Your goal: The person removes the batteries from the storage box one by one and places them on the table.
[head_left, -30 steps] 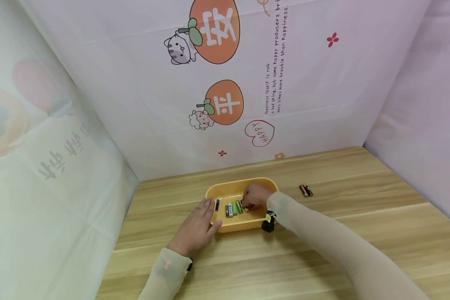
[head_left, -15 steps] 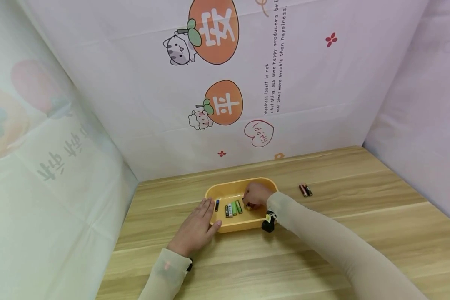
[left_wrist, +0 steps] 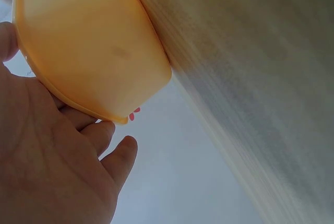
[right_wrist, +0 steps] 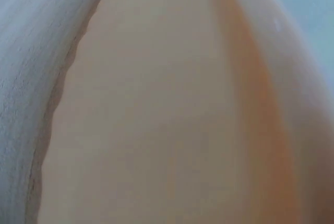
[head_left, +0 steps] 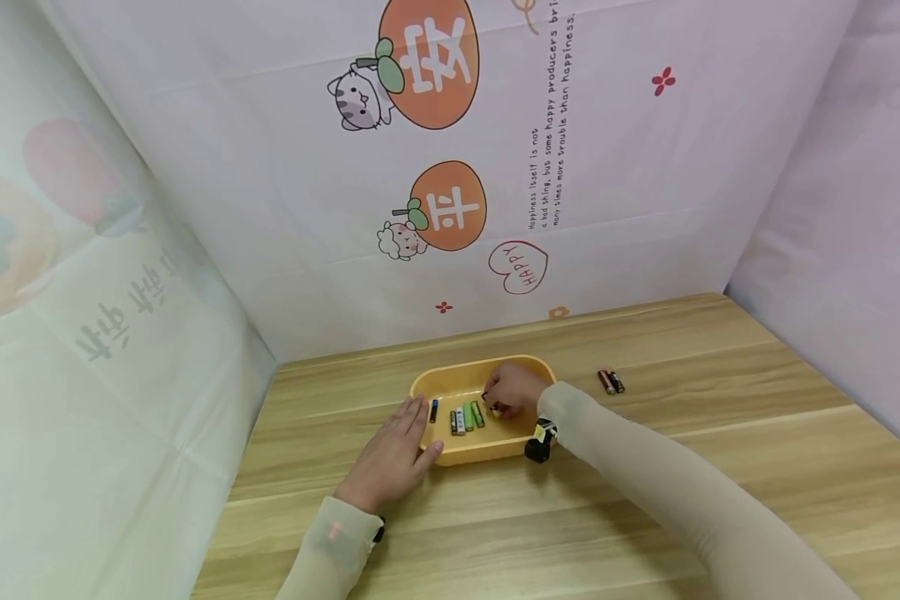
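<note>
A yellow plastic tray [head_left: 480,453] stands on the table with several batteries lying in it. My left hand [head_left: 388,457] rests on its left rim, fingers extended; the left wrist view shows that palm [left_wrist: 47,156] beside the tray's outer wall [left_wrist: 94,36]. Reaching over the right side, my right hand [head_left: 516,389] pinches a small battery [head_left: 496,411] with curled fingers, which mostly hide it. Left of those fingers a light green battery [head_left: 468,416] lies in a row with others. A dark blue battery [head_left: 433,411] lies apart near the left wall. The tray wall [right_wrist: 146,104] fills the right wrist view.
Two more batteries, one reddish [head_left: 606,382] and one black [head_left: 617,381], lie side by side on the wooden table [head_left: 690,375] right of the tray. A white printed cloth [head_left: 307,250] rises behind the table, with more cloth at both sides.
My right hand has shifted slightly inside the tray, with the small battery at its fingertips moving a little away from the row. My left hand stays on the rim.
</note>
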`<state>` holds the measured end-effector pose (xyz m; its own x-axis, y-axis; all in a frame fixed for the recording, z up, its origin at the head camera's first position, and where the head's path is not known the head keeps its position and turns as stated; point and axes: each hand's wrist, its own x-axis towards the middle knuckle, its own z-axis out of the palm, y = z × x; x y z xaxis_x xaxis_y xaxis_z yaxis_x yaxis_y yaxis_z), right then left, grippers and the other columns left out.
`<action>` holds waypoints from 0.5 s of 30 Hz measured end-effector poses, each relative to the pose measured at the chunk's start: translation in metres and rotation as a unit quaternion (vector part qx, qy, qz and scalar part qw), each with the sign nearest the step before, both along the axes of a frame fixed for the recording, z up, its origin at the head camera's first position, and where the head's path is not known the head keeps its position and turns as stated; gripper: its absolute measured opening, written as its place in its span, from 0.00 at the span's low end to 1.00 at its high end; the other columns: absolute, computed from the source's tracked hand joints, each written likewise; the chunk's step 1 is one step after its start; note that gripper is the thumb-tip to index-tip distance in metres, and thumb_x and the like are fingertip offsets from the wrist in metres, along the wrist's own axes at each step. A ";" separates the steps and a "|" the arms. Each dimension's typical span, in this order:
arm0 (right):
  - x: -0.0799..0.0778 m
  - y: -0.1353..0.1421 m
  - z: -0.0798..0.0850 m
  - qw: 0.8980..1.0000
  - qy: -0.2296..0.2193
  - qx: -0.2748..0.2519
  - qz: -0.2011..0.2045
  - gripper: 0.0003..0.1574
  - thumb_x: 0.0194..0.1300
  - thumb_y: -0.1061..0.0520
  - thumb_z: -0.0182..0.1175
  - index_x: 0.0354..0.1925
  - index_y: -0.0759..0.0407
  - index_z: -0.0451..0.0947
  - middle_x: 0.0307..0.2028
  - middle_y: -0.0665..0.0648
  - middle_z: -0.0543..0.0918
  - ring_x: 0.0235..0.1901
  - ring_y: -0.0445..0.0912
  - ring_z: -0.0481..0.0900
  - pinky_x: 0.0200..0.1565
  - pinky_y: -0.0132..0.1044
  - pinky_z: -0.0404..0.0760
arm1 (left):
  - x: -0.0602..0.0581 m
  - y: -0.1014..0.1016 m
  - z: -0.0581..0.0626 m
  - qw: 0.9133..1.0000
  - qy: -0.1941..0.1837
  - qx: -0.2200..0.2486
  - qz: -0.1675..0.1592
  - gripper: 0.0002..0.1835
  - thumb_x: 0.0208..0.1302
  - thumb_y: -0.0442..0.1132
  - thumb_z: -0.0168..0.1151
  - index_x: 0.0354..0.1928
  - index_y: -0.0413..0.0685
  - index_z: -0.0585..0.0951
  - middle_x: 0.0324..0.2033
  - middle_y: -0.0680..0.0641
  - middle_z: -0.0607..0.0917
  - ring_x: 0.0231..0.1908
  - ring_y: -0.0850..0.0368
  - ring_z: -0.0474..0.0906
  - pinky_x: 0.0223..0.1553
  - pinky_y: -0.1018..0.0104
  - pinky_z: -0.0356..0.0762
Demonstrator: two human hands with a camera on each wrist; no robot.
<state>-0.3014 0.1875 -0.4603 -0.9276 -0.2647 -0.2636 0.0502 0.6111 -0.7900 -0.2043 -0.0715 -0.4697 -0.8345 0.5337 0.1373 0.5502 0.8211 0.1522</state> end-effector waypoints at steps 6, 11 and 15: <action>0.001 0.002 0.002 1.000 -0.002 -0.011 0.001 0.08 0.58 0.64 0.67 0.38 0.64 0.83 0.24 0.58 0.82 0.18 0.46 0.77 0.24 0.38 0.81 | 0.000 -0.001 0.000 1.000 -0.002 0.000 0.001 0.39 0.76 0.59 0.39 0.75 0.38 0.52 0.75 0.42 0.50 0.74 0.49 0.42 0.70 0.52 0.49; 0.003 0.004 0.008 1.000 0.010 -0.002 0.010 0.09 0.59 0.64 0.67 0.40 0.65 0.83 0.28 0.57 0.82 0.23 0.47 0.81 0.26 0.39 0.82 | -0.002 -0.001 -0.002 1.000 0.005 -0.003 -0.001 0.39 0.76 0.60 0.38 0.75 0.38 0.52 0.75 0.42 0.51 0.74 0.48 0.42 0.70 0.53 0.49; 0.006 0.004 0.011 1.000 0.006 -0.013 0.009 0.10 0.60 0.65 0.66 0.42 0.66 0.83 0.30 0.58 0.82 0.27 0.48 0.81 0.28 0.39 0.83 | -0.001 -0.001 -0.001 1.000 0.003 0.001 -0.005 0.39 0.76 0.60 0.38 0.75 0.37 0.53 0.75 0.41 0.51 0.74 0.47 0.42 0.69 0.52 0.50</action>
